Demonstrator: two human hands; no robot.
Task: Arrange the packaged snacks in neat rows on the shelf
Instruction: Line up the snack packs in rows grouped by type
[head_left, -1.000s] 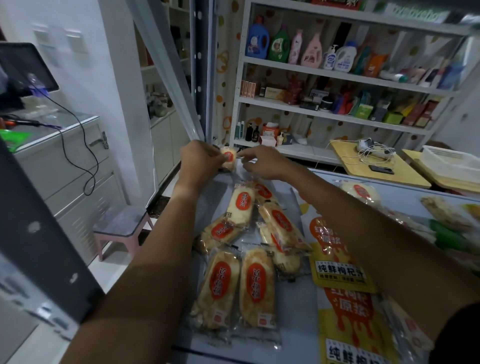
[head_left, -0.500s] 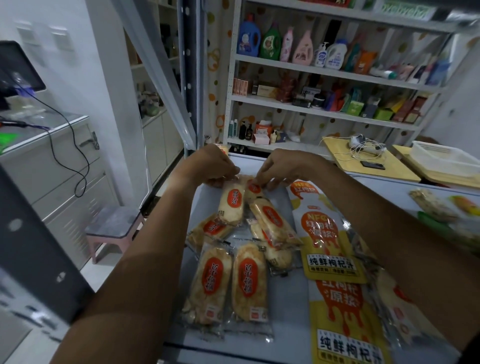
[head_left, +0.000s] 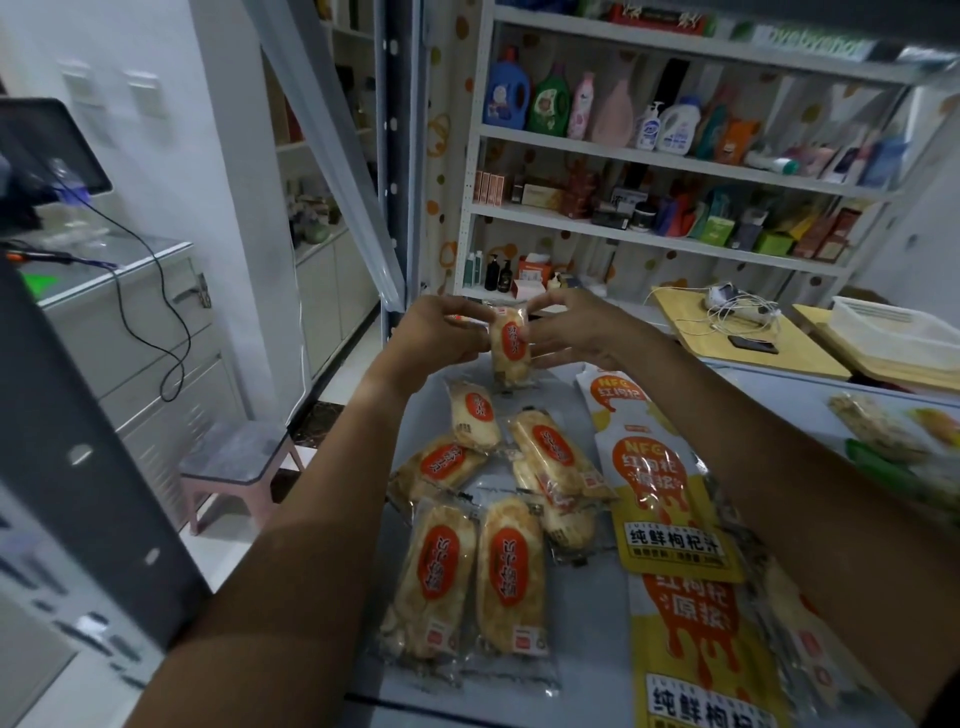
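Fingers of the left hand (head_left: 436, 338) and right hand (head_left: 571, 332) pinch one snack pack (head_left: 510, 347) at the shelf's (head_left: 587, 623) far end; two near packs (head_left: 467, 577) sit aligned, the middle cluster (head_left: 509, 462) seemingly unsorted

Single head-worn wide-angle view, looking forward and down from close above the shelf surface (head_left: 587, 623), also taking in distant stocked shelving (head_left: 675, 161).
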